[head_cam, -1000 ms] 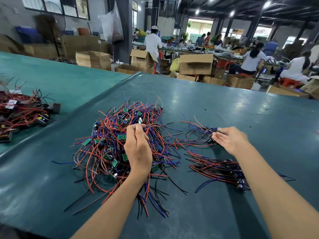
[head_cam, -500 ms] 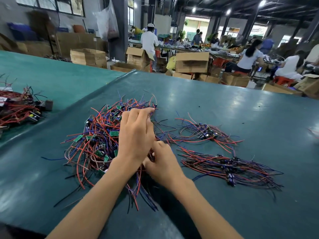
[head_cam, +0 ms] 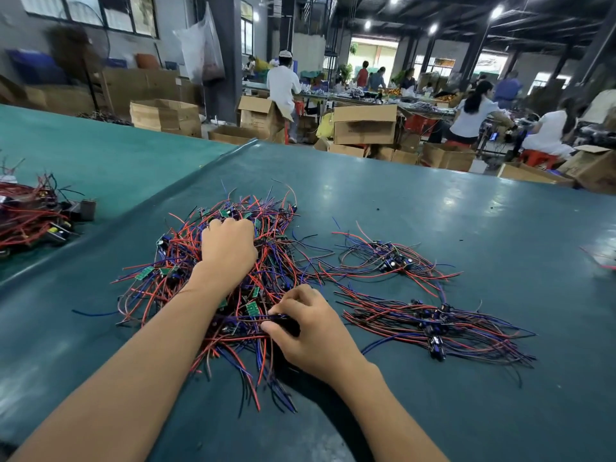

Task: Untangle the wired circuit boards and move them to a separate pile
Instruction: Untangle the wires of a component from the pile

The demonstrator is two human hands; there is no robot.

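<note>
On the green tabletop, our left hand clutches the tangled heap of wired boards, likely to anchor it, while our right hand pinches one strand at its near edge, ready for the sorted bundles alongside.
</note>
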